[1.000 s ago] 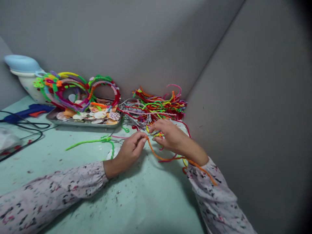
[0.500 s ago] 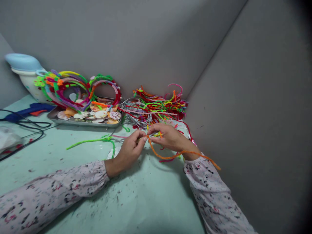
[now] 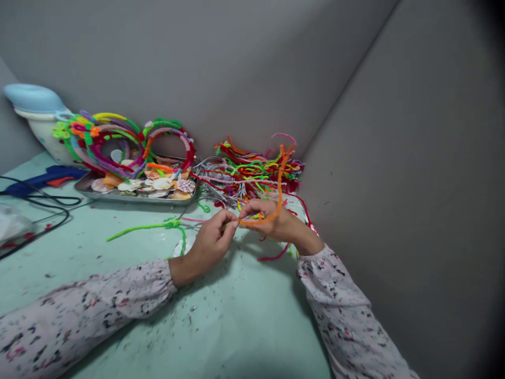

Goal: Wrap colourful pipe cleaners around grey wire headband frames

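1 orange pipe cleaner (image 3: 280, 184), right of and nearer than the metal tray (image 3: 134, 199), is pinched by the left hand (image 3: 207, 242) and arcs up past the right hand (image 3: 272, 220), fingers narrow, hold indeterminable, with 1 green pipe cleaner (image 3: 150, 227) before the tray and a multicoloured heap (image 3: 252, 172) right of it.

I am at a handicraft table (image 3: 236, 326) set in a corner between plain grey walls (image 3: 177, 63), though whether it belongs to a workshop or a home I cannot tell. What shows it is a craft spot is the heap of coloured pipe cleaners (image 3: 256, 171) at the back, the orange pipe cleaner (image 3: 280, 181) I hold, and the metal tray (image 3: 130, 199) of seashells (image 3: 162, 184) with bright fuzzy hoops (image 3: 190, 152) above it. To my left lies what looks like a blue glue gun (image 3: 49, 177).
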Demonstrator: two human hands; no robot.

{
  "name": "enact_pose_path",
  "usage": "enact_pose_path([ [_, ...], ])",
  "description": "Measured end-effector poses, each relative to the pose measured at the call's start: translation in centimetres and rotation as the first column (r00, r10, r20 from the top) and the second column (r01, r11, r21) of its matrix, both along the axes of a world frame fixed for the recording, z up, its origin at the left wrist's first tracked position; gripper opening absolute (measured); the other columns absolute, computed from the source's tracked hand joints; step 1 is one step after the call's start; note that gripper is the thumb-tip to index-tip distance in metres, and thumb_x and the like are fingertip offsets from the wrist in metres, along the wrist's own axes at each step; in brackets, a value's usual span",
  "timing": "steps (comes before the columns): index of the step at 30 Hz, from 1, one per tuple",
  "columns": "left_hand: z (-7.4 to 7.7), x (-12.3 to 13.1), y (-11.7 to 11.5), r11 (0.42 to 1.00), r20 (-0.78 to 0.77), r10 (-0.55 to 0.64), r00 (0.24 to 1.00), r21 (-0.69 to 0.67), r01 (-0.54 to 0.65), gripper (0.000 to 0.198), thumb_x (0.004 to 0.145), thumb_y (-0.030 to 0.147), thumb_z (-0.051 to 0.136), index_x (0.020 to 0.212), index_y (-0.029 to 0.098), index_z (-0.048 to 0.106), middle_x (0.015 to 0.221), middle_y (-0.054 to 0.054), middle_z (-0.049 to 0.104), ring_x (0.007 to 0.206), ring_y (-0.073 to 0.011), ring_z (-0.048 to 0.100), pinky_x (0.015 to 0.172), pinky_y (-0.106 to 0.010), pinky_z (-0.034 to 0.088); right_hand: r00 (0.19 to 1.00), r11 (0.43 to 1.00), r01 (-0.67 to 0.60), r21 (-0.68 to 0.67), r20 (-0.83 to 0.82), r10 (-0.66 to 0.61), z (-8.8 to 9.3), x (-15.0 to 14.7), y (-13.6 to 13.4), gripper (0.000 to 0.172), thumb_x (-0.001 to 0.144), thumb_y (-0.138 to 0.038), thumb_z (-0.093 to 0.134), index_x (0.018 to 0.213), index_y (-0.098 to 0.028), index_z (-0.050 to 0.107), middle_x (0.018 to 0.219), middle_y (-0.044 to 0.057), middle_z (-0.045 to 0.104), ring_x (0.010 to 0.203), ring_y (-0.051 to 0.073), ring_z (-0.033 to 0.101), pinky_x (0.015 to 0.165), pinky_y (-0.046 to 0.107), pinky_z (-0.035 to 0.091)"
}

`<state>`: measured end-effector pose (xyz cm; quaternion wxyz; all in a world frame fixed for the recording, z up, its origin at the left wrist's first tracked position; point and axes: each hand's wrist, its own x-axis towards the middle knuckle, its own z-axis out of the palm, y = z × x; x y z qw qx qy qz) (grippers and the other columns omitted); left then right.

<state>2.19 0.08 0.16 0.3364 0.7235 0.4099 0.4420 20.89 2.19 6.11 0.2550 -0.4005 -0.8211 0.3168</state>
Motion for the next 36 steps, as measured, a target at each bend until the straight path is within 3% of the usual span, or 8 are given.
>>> enact_pose_path([
  [11,0.1,-0.04,-0.02,1.0,-0.017,-0.002,1.0,0.025,0.002,0.014,0.091,0.029,0.047,0.088,0.017,0.054,0.077,0.001,0.056,0.069,-0.0131,0.049,0.064,-0.026,0.038,0.999,1.0,-0.002,-0.02,0.032,0.002,0.79,-0.26,-0.21,0.013,0.083,-0.029,0.062,0.084,-0.016,0.066,0.083,0.002,0.068,0.078,0.014,0.06,0.073,0.026,0.044],
  [21,0.04,0.03,0.03,0.999,-0.026,-0.019,0.999,0.037,0.02,0.013,0.091,0.027,0.049,0.087,0.017,0.056,0.076,0.001,0.057,0.068,-0.0119,0.049,0.064,-0.026,0.038,1.0,0.985,0.018,-0.17,-0.006,-0.02,0.5,-0.21,0.04,0.012,0.08,-0.027,0.062,0.076,-0.017,0.061,0.068,-0.003,0.056,0.063,0.01,0.048,0.059,0.023,0.037],
  [29,0.16,-0.1,-0.05,0.999,-0.04,-0.038,0.999,0.026,0.039,0.014,0.091,0.027,0.048,0.086,0.016,0.055,0.075,0.001,0.056,0.067,-0.0123,0.049,0.062,-0.026,0.037,1.0,0.983,0.011,-0.185,0.016,-0.009,0.42,-0.19,0.14,0.011,0.08,-0.027,0.062,0.075,-0.017,0.06,0.066,-0.004,0.054,0.06,0.01,0.046,0.057,0.023,0.035],
  [32,0.29,-0.08,0.0,0.999,-0.017,-0.027,1.0,0.017,0.027,0.014,0.091,0.028,0.048,0.087,0.017,0.055,0.076,0.001,0.056,0.068,-0.0124,0.048,0.063,-0.026,0.037,1.0,0.991,0.02,-0.129,0.014,-0.019,0.46,-0.32,0.01,0.011,0.082,-0.028,0.061,0.078,-0.018,0.061,0.073,-0.002,0.06,0.068,0.011,0.052,0.063,0.024,0.04],
  [36,0.37,-0.15,0.02,1.0,0.054,0.003,0.999,-0.021,-0.002,0.014,0.091,0.029,0.048,0.087,0.017,0.053,0.077,0.001,0.054,0.069,-0.0124,0.047,0.064,-0.026,0.037,0.997,0.995,0.071,0.069,-0.001,-0.071,0.39,-0.51,-0.06,0.012,0.081,-0.029,0.065,0.087,-0.019,0.063,0.09,0.001,0.067,0.085,0.015,0.059,0.079,0.028,0.044],
])
